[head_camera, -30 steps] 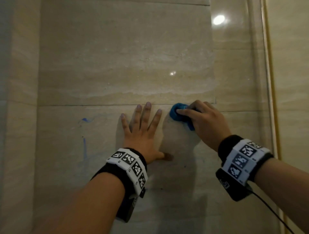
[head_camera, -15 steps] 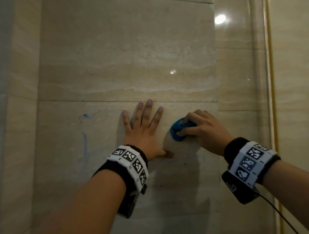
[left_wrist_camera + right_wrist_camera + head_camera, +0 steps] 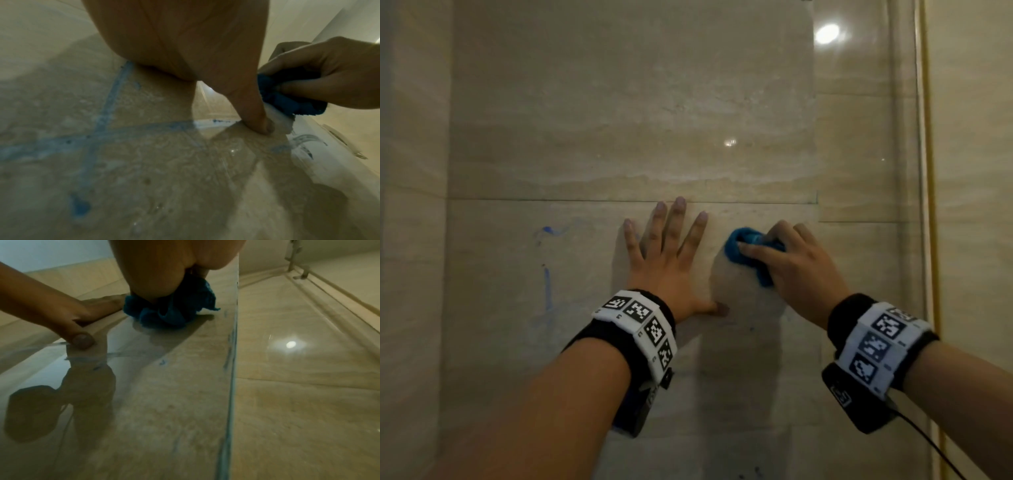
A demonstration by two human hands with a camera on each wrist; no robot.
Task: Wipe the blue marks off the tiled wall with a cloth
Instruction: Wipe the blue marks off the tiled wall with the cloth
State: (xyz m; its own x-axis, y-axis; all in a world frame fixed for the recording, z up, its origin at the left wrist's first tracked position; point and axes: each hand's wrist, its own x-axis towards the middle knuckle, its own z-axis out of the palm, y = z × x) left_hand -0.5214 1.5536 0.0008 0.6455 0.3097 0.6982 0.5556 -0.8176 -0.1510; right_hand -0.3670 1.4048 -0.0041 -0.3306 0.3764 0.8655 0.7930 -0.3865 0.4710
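On the beige tiled wall [image 3: 619, 120], a vertical blue line [image 3: 547, 287] and a short blue mark [image 3: 546, 229] sit left of both hands. My left hand [image 3: 671, 267] lies flat on the tile with its fingers spread. Just right of it, my right hand [image 3: 798, 270] grips a bunched blue cloth [image 3: 739, 248] and presses it to the wall. The left wrist view shows crossing blue lines [image 3: 98, 126] under my palm, and the cloth [image 3: 287, 102] beside my thumb. The right wrist view shows the cloth [image 3: 170, 311] on wet tile with faint blue flecks [image 3: 162, 362] near it.
A horizontal tile joint [image 3: 551, 199] runs just above my fingertips. A gold vertical trim [image 3: 929, 240] borders the wall on the right, and a side wall [image 3: 414, 240] meets it at a corner on the left. A lamp reflection [image 3: 827, 33] glares at the upper right.
The right hand rubbed the cloth down from the tile joint, then back up a little. The left hand stayed flat in the same place.
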